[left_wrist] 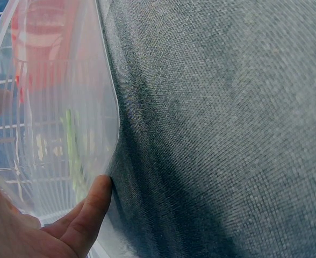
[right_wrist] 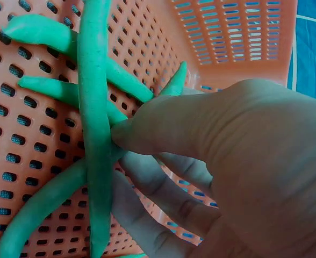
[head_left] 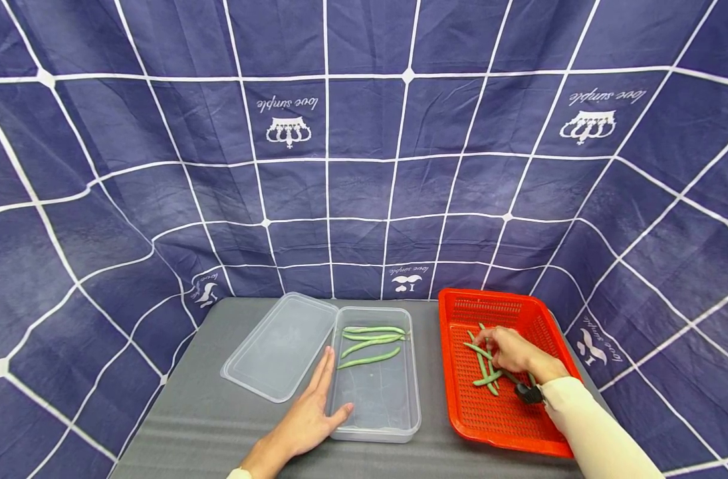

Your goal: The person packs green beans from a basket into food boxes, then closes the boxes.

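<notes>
In the head view my left hand (head_left: 310, 416) lies along the left side of a clear plastic container (head_left: 375, 406), fingers straight and thumb over its rim. The left wrist view shows a fingertip (left_wrist: 101, 188) against the container's wall. Several green beans (head_left: 369, 361) lie inside, toward its far end. On the right, my right hand (head_left: 507, 349) reaches into a red plastic basket (head_left: 468, 426). Its thumb and fingers pinch a green bean (right_wrist: 95, 107), which crosses over other beans (right_wrist: 40, 201) on the basket's floor. Part of the fingertips is hidden behind the bean.
A clear flat lid (head_left: 280, 349) lies left of the container, close to its far left corner. Everything stands on a grey cloth-covered table (head_left: 178, 426). A blue curtain (head_left: 364, 193) with white lines encloses the back and sides.
</notes>
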Available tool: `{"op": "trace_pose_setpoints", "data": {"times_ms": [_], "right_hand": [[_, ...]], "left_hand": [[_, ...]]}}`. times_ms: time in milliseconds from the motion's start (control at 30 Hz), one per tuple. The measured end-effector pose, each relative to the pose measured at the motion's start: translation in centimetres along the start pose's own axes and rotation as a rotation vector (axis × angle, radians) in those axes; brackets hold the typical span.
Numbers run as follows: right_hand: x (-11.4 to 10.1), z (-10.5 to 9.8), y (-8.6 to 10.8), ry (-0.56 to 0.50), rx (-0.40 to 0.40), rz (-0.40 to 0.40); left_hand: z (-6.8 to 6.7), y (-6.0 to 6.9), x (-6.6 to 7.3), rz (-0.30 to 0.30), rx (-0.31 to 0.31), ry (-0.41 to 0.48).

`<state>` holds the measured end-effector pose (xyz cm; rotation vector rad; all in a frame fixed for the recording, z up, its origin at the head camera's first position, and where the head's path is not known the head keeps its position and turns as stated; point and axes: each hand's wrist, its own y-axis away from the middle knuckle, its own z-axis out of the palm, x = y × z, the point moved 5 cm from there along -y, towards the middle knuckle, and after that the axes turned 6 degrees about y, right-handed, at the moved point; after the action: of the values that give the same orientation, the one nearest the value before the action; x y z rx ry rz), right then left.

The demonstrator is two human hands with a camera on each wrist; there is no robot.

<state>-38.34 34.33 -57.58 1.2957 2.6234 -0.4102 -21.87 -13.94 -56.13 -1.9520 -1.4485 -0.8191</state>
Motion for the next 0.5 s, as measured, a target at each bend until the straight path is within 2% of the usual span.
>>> {"op": "trace_pose_setpoints", "data": {"times_ms": [167,400,500], "right_hand": [[-5.3,-3.5,0.2,-0.009,-0.050,0.058],[-4.3,-3.3,0.3,-0.087,0.055,-0.066],[-4.9,-4.0,0.3,-0.111,0.047,-0.042]], "left_hand": [[0.0,0.0,-0.1,0.002,0.005,-0.004],[0.1,0.0,-0.3,0.003,0.002,-0.006],[0.1,0.0,-0.2,0.002,0.002,-0.001]]}}
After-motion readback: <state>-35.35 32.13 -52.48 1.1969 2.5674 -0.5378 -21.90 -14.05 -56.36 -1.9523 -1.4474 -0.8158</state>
